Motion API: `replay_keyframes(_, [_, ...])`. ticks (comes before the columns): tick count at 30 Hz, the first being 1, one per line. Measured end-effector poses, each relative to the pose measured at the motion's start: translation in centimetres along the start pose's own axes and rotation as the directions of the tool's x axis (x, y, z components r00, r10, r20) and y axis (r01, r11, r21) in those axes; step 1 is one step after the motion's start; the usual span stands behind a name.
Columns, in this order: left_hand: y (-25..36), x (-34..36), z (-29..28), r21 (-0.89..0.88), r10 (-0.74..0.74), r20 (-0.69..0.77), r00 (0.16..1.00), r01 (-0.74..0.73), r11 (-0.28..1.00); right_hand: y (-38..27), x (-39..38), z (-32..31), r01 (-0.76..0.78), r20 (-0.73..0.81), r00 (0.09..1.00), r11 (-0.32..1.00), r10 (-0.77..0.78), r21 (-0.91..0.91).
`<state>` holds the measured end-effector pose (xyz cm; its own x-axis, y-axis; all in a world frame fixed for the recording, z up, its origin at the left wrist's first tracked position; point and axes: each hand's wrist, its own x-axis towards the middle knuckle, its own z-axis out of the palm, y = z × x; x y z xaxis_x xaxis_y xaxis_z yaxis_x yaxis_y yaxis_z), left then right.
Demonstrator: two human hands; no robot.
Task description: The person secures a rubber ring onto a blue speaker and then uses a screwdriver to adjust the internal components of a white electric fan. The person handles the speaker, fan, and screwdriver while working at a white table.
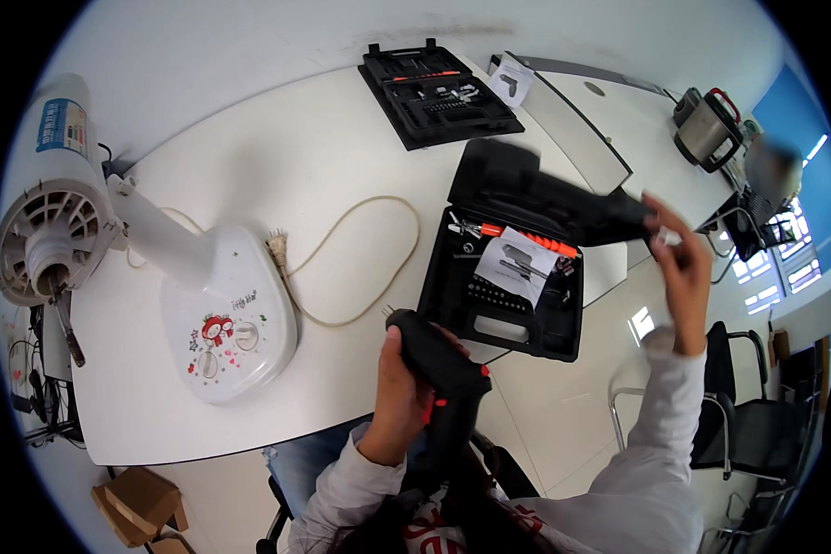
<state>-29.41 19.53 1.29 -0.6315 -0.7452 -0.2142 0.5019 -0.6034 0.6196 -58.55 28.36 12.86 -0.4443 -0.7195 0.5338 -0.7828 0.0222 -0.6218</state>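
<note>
In my left hand [399, 392] is a black cordless screwdriver [443, 369] with red buttons, gripped round its body, its nose toward the upper left. My right hand [681, 268] is raised at the right, its fingers closed on the corner of the black lid [563, 198] of a tool case. Something small and white shows at these fingers; I cannot make out what. The lid is partly raised and a little blurred. Inside the case [500, 328] lie an orange-red tool [549, 243], several small bits and a printed leaflet [515, 266].
A second open tool case [448, 106] lies at the table's back. On the left stands a white fan base [231, 314] with its exposed motor head [60, 235]; its power cord [406, 263] loops across the table. A kettle [709, 134] and black chairs [748, 425] are at the right.
</note>
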Motion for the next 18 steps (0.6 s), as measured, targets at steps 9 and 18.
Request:
replay_keyframes(9, [0.7,-1.5,-1.2,-0.164,-0.064,-0.077,0.995,0.051,0.985,-0.3,-13.7,2.9,0.221,0.283,0.95,0.923,-0.132,-0.314])
replay_keyframes(18, [2.4,-2.2,-0.5,-0.008,-0.05,-0.053,0.997,0.05,0.999,-0.2,-13.2,5.2,0.046,0.18,0.984,0.964,0.002,-0.263])
